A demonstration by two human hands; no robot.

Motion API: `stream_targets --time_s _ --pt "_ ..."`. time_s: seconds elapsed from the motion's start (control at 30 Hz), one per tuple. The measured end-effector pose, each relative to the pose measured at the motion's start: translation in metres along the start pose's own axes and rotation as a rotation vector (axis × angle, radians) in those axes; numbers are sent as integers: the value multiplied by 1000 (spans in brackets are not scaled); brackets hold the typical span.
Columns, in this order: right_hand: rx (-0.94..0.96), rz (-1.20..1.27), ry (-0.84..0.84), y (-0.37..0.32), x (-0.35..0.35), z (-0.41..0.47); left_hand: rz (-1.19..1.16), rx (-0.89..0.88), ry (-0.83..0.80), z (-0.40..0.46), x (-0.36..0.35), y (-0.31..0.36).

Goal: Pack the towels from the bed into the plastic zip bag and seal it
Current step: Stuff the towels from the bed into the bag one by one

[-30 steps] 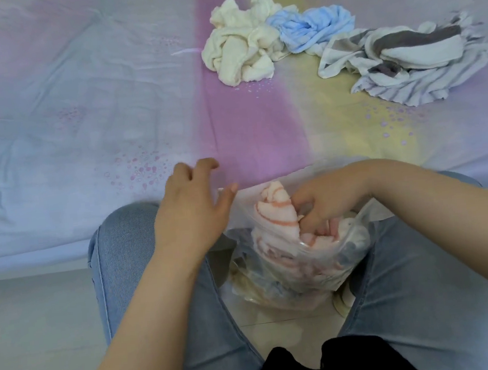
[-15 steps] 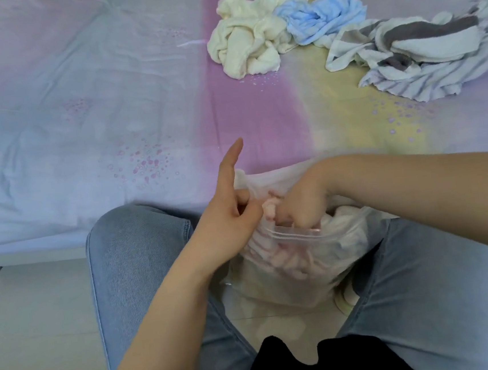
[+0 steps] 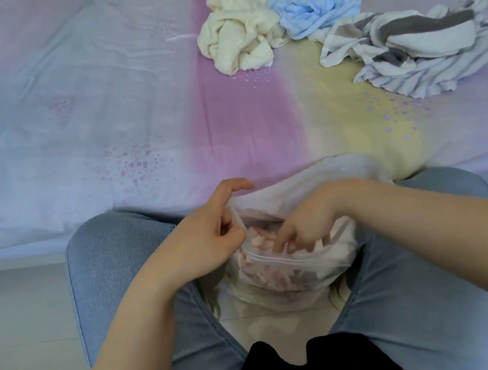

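While the left hand (image 3: 209, 241) pinches the near-left edge of the bag (image 3: 293, 278), its thumb and curled fingers closed on the plastic and its forefinger lifted clear, the right hand (image 3: 303, 226) reaches down through the open mouth, fingers pointed into the pink towel (image 3: 263, 272) packed inside. Whether those right fingers grasp the cloth or only press on it cannot be told, since their tips are sunk among the folds. The bag hangs between the person's knees, in jeans (image 3: 126, 270), just below both hands, and its white zip strip (image 3: 288, 258) runs unsealed right under the right fingers. Its far lip rises behind the right wrist and touches the edge of the bed (image 3: 82, 126). Well beyond the hands, on the bed, lie three loose towels in a row: a cream towel (image 3: 240, 39) straight ahead of the left hand, a blue towel (image 3: 315, 11) touching it on the right, and a striped towel (image 3: 420, 48), grey and white, farthest right, past the right forearm. Beneath the bag and between the legs, pale floor (image 3: 265, 323) shows.
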State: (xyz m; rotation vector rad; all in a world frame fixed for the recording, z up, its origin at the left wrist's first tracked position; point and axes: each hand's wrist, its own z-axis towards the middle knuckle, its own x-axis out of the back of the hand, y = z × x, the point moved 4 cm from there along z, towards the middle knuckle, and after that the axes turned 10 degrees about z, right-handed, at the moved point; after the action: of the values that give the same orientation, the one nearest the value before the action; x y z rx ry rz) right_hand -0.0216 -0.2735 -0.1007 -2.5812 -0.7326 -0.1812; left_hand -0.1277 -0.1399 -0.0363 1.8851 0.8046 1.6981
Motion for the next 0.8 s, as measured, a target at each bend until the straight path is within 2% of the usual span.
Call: stream_targets --time_s 0.07,0.13,0.23,0.27,0.3,0.37,0.43,0.53,0.6,0.67,0.8 --pt "16 84 130 14 18 -33 94 6 -15 5 2 0" --pt "51 129 367 26 34 -61 198 18 -3 11 5 3" --pt "86 -59 1072 40 57 -91 346 49 10 19 7 7" --pt "66 -119 1225 45 59 -96 389 54 18 19 7 9" --pt "9 -130 1284 52 58 -96 418 54 33 19 7 11" --pt "-191 -26 1211 73 57 -86 416 40 68 15 7 18" --pt "-324 58 1132 89 56 -77 426 -32 22 9 2 27" --pt "-344 -1 1010 91 54 -69 567 -149 -99 4 -11 27" --pt "-308 -40 934 86 49 -63 560 -122 -76 6 -12 19" --pt "-213 -22 1012 75 46 -68 424 -121 -9 6 -8 15" --pt "-26 161 1315 52 51 -119 163 -221 127 -9 19 36"
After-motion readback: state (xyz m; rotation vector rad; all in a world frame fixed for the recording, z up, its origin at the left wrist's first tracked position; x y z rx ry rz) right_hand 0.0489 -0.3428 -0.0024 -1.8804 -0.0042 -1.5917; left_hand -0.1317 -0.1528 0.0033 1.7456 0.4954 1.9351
